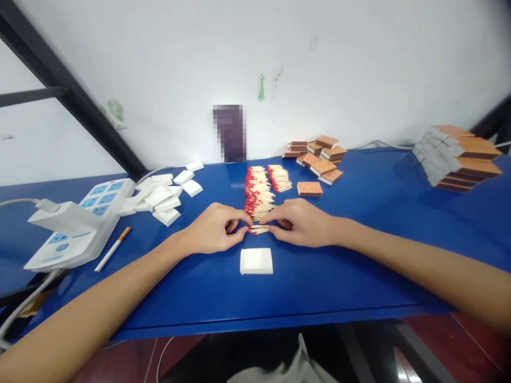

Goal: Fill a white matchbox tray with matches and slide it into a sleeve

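Observation:
Red-tipped matches (260, 194) lie in a long pile at the middle of the blue table, with a smaller pile (279, 178) beside it. At the near end of the long pile, my left hand (219, 229) pinches the red heads of a few matches (258, 230) between thumb and index finger. From the other side my right hand (299, 223) has its thumb and index finger around the plain ends of the same matches. Just below both hands lies an open white matchbox tray (256, 261), its inside facing up.
White trays (159, 197) are heaped at the left, near a cigarette (113, 249) and a power strip (83, 223). Orange matchboxes (322, 166) lie behind my right hand; stacked boxes (457, 158) stand at the far right. A blurred dark object (230, 133) leans on the wall.

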A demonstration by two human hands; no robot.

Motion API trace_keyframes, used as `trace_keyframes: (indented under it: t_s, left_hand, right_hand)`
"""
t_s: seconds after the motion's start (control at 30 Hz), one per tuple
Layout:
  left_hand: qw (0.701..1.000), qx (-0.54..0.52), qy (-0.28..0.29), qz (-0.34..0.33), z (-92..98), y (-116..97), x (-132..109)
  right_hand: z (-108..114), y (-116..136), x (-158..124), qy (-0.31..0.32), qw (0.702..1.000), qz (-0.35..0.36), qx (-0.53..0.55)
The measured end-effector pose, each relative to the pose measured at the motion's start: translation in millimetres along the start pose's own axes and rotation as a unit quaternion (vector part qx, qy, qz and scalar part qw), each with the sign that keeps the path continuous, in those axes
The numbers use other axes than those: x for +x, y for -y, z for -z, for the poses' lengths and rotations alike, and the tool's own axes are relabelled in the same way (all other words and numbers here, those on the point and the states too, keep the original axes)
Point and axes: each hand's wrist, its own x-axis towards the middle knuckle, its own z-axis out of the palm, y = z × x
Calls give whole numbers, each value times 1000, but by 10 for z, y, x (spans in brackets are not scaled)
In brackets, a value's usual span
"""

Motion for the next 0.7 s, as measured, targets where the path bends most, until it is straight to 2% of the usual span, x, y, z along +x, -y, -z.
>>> trace_keyframes:
  t_s: [0.2,0.3,0.43,0.57,0.7]
  left_hand:
    - [1000,-6,-1,-3,1,14,-9]
    - [1000,-7,-1,-9,-1,17,-15]
    - [1000,-2,-1,-4,-6,21,-19]
    - [1000,0,-2,0,-9,21,-17]
    - [1000,7,-3,-1,-10,12,-13]
  right_hand:
    - [-25,40,11,-11,999,-3,-37]
    - [-37,98,33,1,995,-1,-98]
    - [-105,135,24,-26,985,-5,-173]
    - [-141,89,-32,-62,986,-23,-152]
    - [-138,67,-49,-64,991,-30,-110]
